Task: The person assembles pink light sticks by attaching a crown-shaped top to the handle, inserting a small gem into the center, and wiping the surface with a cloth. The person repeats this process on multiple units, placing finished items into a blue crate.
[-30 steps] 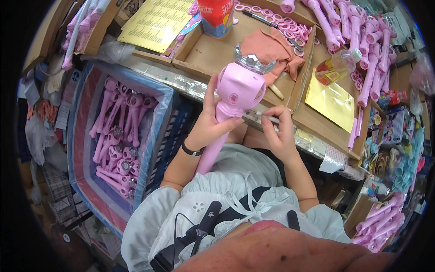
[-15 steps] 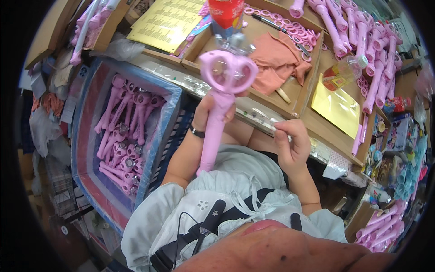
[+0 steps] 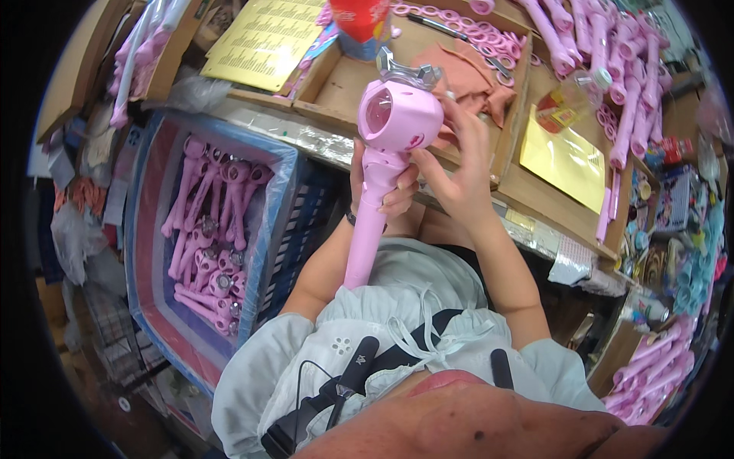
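Note:
A pink plastic toy wand (image 3: 365, 249) stands upright in front of me, its butt against my shirt. My left hand (image 3: 399, 193) is wrapped round the upper part of its handle. The wand's rounded head has round openings, a small dark pink mark low on its side, and a clear silvery gem-like ornament (image 3: 410, 73) on top. My right hand (image 3: 468, 176) is at the right side of the head, thumb at its lower edge and fingertips at its upper side. Whether a small piece lies under those fingertips is hidden.
At left, a blue lined basket (image 3: 287, 164) holds several pink wands. Cardboard trays on the bench carry pink rings (image 3: 489, 38), an orange cloth (image 3: 459, 65), a red cup (image 3: 359, 27), yellow sheets (image 3: 562, 164) and a plastic bottle (image 3: 569, 99). More wand parts (image 3: 627, 84) lie at right.
My right hand has moved from the bench edge up to the wand's head; the small pale thing it pinched no longer shows. The wand has turned about its length.

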Demonstrator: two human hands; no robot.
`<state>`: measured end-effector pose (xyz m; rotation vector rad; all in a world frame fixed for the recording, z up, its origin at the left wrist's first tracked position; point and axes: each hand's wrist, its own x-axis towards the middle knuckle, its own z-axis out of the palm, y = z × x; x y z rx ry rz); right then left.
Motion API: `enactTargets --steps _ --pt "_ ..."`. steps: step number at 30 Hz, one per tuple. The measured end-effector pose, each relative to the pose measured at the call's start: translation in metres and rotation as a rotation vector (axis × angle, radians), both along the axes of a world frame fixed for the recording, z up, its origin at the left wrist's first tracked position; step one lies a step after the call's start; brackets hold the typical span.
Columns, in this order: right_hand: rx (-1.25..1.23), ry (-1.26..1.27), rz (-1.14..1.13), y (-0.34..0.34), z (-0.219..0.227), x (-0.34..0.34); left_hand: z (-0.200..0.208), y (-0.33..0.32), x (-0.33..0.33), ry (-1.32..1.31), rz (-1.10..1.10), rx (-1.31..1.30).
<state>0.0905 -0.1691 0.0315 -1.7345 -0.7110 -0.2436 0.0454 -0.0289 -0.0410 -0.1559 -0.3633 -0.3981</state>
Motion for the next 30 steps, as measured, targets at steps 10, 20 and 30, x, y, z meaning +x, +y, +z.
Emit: enactTargets --steps 10,20,30 --pt "0.061 0.168 -0.037 -0.002 0.0 0.004 -0.011 -0.017 0.002 0.078 -0.169 -0.205" --pt "-0.016 0.074 -0.076 -0.003 -0.003 0.002 -0.014 -0.017 0.0 0.062 -0.149 -0.173" --pt "-0.152 -0.116 -0.162 -0.069 -0.011 0.01 -0.006 -0.009 0.003 0.004 -0.303 -0.23"
